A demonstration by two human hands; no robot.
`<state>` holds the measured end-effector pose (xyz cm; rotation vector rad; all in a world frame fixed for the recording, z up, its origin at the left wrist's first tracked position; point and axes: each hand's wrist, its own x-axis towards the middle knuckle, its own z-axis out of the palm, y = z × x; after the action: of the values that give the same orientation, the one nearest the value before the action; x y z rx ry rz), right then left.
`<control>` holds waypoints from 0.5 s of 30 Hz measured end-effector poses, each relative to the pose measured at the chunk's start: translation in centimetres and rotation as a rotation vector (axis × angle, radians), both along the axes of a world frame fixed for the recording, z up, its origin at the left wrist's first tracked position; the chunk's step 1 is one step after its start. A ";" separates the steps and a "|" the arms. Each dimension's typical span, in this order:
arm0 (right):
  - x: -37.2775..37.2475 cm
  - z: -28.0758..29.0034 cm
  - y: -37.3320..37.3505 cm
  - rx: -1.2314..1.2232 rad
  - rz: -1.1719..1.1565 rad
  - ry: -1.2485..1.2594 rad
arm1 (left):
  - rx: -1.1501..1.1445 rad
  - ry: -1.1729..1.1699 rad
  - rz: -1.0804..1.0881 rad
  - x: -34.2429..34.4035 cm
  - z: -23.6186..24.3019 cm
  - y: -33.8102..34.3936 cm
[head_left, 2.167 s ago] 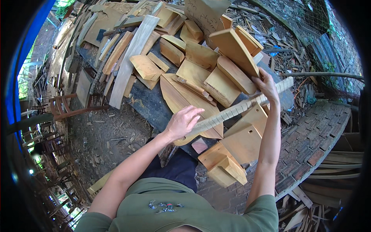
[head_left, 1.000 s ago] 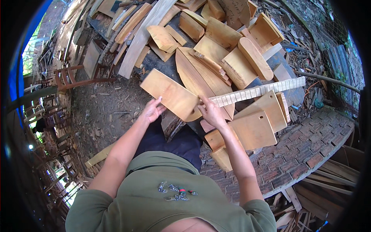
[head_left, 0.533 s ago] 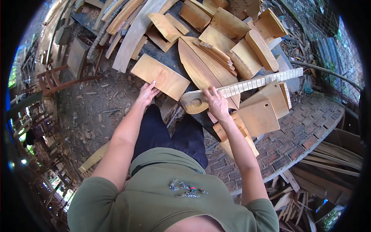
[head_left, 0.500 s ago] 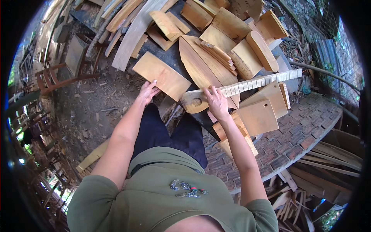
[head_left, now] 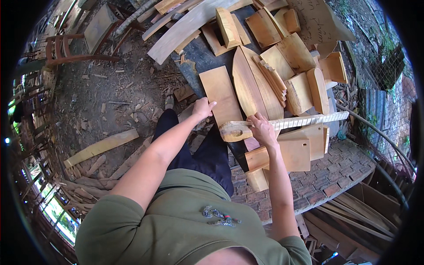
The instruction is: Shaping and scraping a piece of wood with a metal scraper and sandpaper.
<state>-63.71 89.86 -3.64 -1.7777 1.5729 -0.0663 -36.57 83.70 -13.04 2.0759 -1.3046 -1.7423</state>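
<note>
My left hand [head_left: 204,108] is at the left edge of a flat rectangular wooden board [head_left: 221,90], its thumb on the edge and its other fingers curled, partly hidden. The board reaches over a dark tabletop. My right hand [head_left: 262,129] is closed around a long narrow wooden strip [head_left: 304,121], crossed by evenly spaced marks, with a wider end holding an oval hole. That wide end overlaps the board's near end. Beyond the strip lies a pointed, leaf-shaped wooden panel [head_left: 249,81] with stacked thin strips [head_left: 271,81] on it.
Angled wooden blocks [head_left: 293,53] crowd the far right of the dark tabletop [head_left: 189,70]. Boards with small holes [head_left: 295,154] lie by my right forearm, near a curved brick ledge [head_left: 327,176]. A wooden chair [head_left: 84,57] stands far left; a curved plank [head_left: 104,146] lies on the littered ground.
The board has turned more lengthwise and moved right, its near end now under the strip's wide end. My left hand moved right with it. The view has shifted.
</note>
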 end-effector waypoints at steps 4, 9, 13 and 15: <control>0.6 -0.1 -0.1 0.007 -0.016 0.009 | 0.115 -0.225 -0.389 -0.1 1.5 -1.7; 1.9 -0.1 -0.1 -0.016 -0.139 0.090 | 0.270 -0.056 -0.653 1.6 4.2 -2.3; 5.1 0.6 -0.6 0.046 -0.266 0.204 | 0.116 0.164 -0.349 10.5 4.0 -2.7; 8.5 0.4 -1.1 0.075 -0.253 0.267 | 0.163 0.131 -0.340 17.9 2.6 -3.7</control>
<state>-55.21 88.74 -3.28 -1.5706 1.9596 0.1130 -18.68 80.04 -10.39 1.8612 -1.5983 -2.1476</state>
